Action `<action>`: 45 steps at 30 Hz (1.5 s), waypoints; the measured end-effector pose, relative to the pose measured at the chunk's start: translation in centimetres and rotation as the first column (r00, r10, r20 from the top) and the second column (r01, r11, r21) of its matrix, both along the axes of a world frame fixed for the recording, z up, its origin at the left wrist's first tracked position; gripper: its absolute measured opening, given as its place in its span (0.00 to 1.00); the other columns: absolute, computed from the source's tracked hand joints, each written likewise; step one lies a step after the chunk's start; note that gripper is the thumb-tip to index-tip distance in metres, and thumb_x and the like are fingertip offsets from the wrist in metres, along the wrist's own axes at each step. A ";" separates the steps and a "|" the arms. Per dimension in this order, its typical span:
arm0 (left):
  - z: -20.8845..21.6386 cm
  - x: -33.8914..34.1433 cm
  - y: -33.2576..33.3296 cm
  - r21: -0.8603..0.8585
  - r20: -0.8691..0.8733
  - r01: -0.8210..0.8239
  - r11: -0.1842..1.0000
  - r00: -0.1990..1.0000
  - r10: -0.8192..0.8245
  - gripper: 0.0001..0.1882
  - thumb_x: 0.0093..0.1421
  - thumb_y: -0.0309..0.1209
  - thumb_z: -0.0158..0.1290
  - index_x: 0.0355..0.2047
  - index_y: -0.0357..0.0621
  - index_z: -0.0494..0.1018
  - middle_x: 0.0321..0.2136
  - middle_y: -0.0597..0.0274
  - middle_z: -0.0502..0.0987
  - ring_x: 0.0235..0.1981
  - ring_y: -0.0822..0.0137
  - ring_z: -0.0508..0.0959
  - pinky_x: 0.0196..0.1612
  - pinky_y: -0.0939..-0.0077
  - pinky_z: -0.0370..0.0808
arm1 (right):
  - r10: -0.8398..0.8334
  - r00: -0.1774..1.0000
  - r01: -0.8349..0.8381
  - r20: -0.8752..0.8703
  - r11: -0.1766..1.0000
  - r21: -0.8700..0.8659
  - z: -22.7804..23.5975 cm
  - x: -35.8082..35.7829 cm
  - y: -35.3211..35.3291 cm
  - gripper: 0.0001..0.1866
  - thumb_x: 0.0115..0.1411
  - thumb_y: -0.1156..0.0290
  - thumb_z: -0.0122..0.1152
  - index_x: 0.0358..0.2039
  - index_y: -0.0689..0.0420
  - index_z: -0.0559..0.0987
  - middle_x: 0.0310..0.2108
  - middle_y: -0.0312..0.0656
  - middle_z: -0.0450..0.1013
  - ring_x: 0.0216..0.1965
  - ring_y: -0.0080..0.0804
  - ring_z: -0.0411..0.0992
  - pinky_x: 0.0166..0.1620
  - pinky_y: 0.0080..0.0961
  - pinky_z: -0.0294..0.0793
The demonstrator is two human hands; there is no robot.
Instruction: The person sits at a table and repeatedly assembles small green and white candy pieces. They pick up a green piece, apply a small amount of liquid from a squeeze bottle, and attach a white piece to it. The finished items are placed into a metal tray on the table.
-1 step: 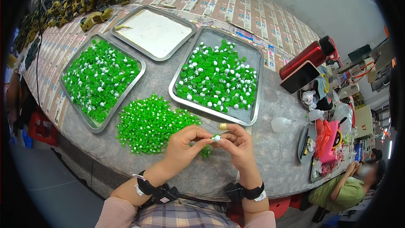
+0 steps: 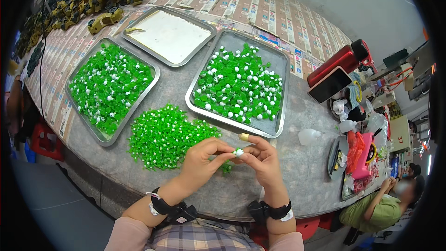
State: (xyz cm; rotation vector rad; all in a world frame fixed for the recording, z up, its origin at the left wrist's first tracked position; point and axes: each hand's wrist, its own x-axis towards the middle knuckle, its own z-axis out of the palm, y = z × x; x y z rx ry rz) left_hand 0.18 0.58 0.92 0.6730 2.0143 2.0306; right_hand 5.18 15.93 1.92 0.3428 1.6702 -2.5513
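Over the near part of the table, my left hand (image 2: 203,158) and my right hand (image 2: 263,161) meet fingertip to fingertip. Between them they pinch a small green-and-white toy eye piece (image 2: 238,152) with a dark dot. My right index finger wears a yellowish fingertip cover and is raised off the piece. Just beyond my left hand spreads a loose pile of smaller green pieces with white tips (image 2: 165,137). A metal tray (image 2: 282,125) ahead of my right hand holds many green-and-white pieces like the pinched one.
A second tray of green-and-white pieces (image 2: 111,88) stands left; a tray with a white sheet (image 2: 169,37) lies behind. Yellowish toy vehicles (image 2: 106,20) heap far left. A small white bottle (image 2: 308,136), phone (image 2: 330,84) and red flask (image 2: 334,62) stand right. Another person (image 2: 378,209) sits lower right.
My right index finger has shifted very slightly up and to the left. Both hands keep their pinch on the toy eye piece; the trays and pile look the same.
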 end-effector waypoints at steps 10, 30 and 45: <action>-0.5 -0.6 -0.3 -0.150 -0.233 0.037 0.988 0.970 -0.072 0.05 0.44 0.21 0.54 0.24 0.37 0.70 0.22 0.60 0.72 0.24 0.70 0.72 0.26 0.82 0.69 | 0.082 0.997 -0.083 0.015 0.988 0.132 -0.3 0.0 0.6 0.11 0.50 0.78 0.53 0.36 0.66 0.71 0.30 0.43 0.71 0.31 0.26 0.70 0.35 0.19 0.70; 1.0 -4.4 -5.1 0.694 0.605 -0.436 0.573 0.784 -0.136 0.14 0.53 0.28 0.47 0.40 0.37 0.64 0.28 0.65 0.69 0.26 0.76 0.71 0.29 0.87 0.72 | 0.065 0.996 -0.013 -0.059 0.772 0.636 -1.7 -0.8 0.7 0.05 0.46 0.79 0.56 0.25 0.62 0.71 0.23 0.36 0.71 0.26 0.20 0.70 0.28 0.15 0.68; -0.9 -0.6 1.1 0.287 0.399 0.153 0.946 0.878 -0.263 0.07 0.50 0.23 0.49 0.30 0.36 0.72 0.27 0.63 0.70 0.27 0.75 0.72 0.29 0.86 0.70 | -0.011 0.992 0.053 -0.123 0.938 0.341 0.0 0.5 0.4 0.06 0.48 0.79 0.54 0.29 0.65 0.70 0.25 0.39 0.71 0.28 0.24 0.71 0.31 0.16 0.71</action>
